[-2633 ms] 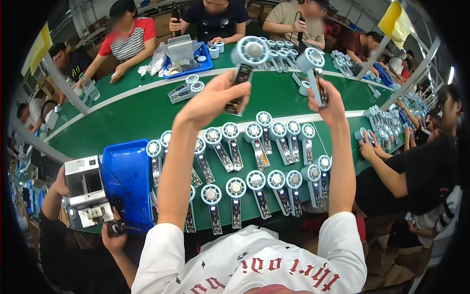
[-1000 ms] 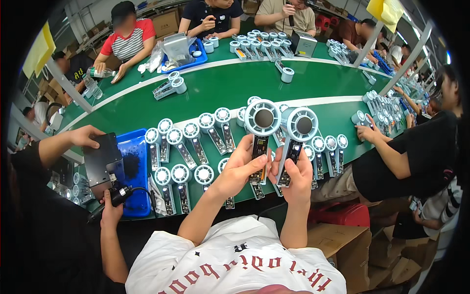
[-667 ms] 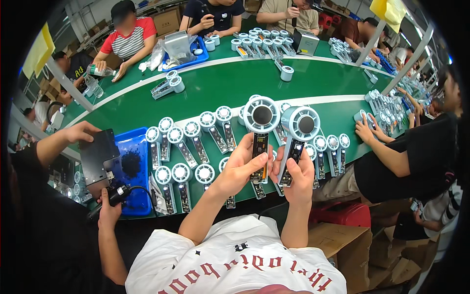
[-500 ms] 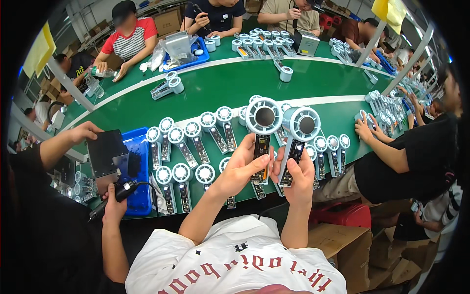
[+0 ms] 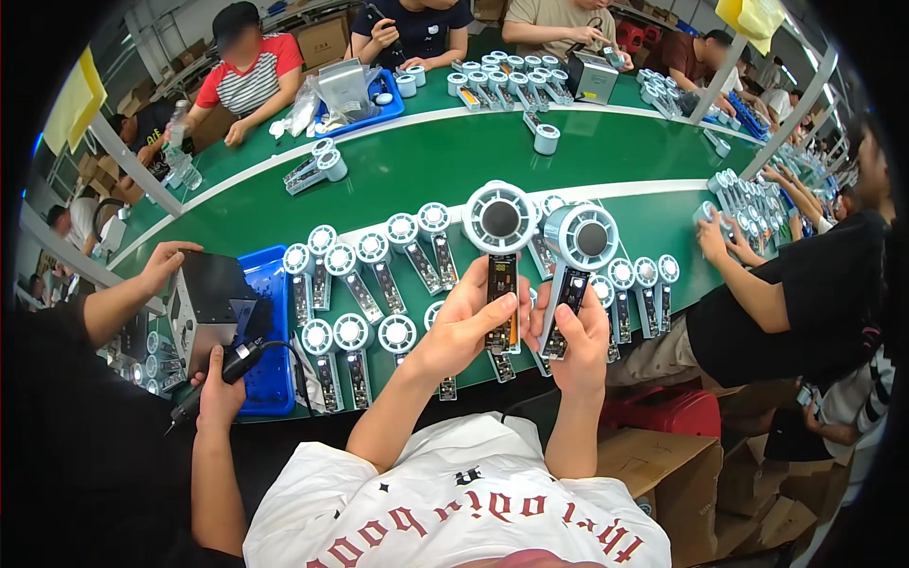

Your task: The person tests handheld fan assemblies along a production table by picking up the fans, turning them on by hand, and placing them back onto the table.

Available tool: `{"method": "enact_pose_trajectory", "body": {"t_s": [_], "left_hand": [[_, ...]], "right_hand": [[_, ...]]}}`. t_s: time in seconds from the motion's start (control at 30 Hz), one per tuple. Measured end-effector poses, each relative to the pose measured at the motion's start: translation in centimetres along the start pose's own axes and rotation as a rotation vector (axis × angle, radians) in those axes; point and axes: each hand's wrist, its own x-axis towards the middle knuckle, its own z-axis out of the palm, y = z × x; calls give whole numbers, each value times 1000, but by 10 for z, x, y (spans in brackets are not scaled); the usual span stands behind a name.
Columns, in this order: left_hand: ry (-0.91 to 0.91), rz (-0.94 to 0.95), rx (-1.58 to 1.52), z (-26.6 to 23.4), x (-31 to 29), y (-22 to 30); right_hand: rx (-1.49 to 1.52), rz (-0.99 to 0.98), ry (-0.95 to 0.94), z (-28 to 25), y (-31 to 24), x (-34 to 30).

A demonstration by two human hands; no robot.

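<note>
Upright in my left hand [image 5: 470, 320] is a pale blue handheld fan [image 5: 500, 222], its handle uncovered so that a circuit board and an orange strip show. My thumb lies across the board. A second handheld fan [image 5: 584, 239], also with its board bare, is gripped by its handle in my right hand [image 5: 579, 346]. Both round heads face me, dark discs at their centres, held side by side above the table. Rows of similar open fans [image 5: 374, 249] lie on the green table around my hands, some hidden behind them.
At my left, a co-worker's hands hold a black-and-silver box [image 5: 201, 308] and a black corded tool [image 5: 218, 383] by a blue tray [image 5: 268, 379]. A green conveyor belt [image 5: 426, 156] runs beyond, carrying a few fans. Cardboard boxes [image 5: 677, 483] and a red stool [image 5: 663, 407] stand at right.
The fan in my left hand has shifted slightly left and up, away from the other. The left co-worker has tilted the box. Fans on the belt have slid a little left.
</note>
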Motion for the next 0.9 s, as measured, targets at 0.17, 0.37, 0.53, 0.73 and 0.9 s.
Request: {"method": "enact_pose_trajectory", "body": {"t_s": [0.17, 0.37, 0.53, 0.73, 0.9], "left_hand": [[21, -44, -16, -7, 1, -1], [75, -92, -148, -9, 3, -2], [154, -2, 65, -2, 3, -11], [225, 69, 377, 7, 4, -15], [274, 65, 370, -2, 5, -19]], "right_hand": [[7, 6, 6, -2, 1, 1], [11, 18, 39, -3, 0, -1], [-118, -26, 145, 4, 5, -4], [-262, -48, 215, 13, 9, -6], [-311, 3, 235, 14, 5, -7]]}}
